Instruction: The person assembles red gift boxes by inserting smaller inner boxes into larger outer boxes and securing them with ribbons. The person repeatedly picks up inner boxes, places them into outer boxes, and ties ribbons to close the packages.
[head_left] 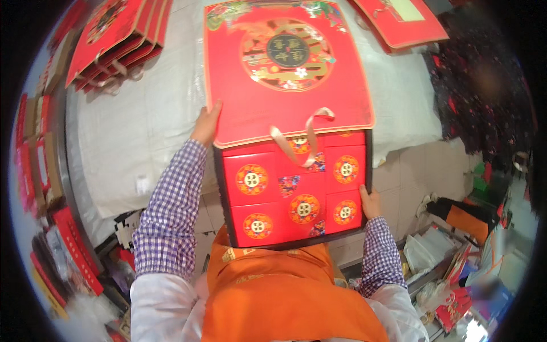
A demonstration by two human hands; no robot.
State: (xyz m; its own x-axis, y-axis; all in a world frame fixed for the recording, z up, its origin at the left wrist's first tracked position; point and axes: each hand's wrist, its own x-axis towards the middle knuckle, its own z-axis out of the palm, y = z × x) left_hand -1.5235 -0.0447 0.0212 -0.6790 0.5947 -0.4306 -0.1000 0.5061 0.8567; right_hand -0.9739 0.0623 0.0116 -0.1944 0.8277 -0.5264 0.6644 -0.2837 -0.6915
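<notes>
The left hand (205, 123) grips the side edge of a red bag (239, 111), its thumb on top and the other fingers mostly hidden; the right hand (372, 203) grasps the side of a black tray (368, 165), its fingers underneath out of sight. Between the two hands, the bag's ribbon handle (311, 137) and handle end point toward the person, and the tray reaches away, its far part under the bag's front panel, so I cannot tell which way its long axis runs. Small red boxes (268, 196) fill the tray, left of the right fingers, bearing round orange labels with pale centres and dark characters. Beyond the left fingertips, the bag's dark round label (288, 50) carries gold characters that appear upside down. More red bags (114, 37) lie ahead and left of the left fingers.
</notes>
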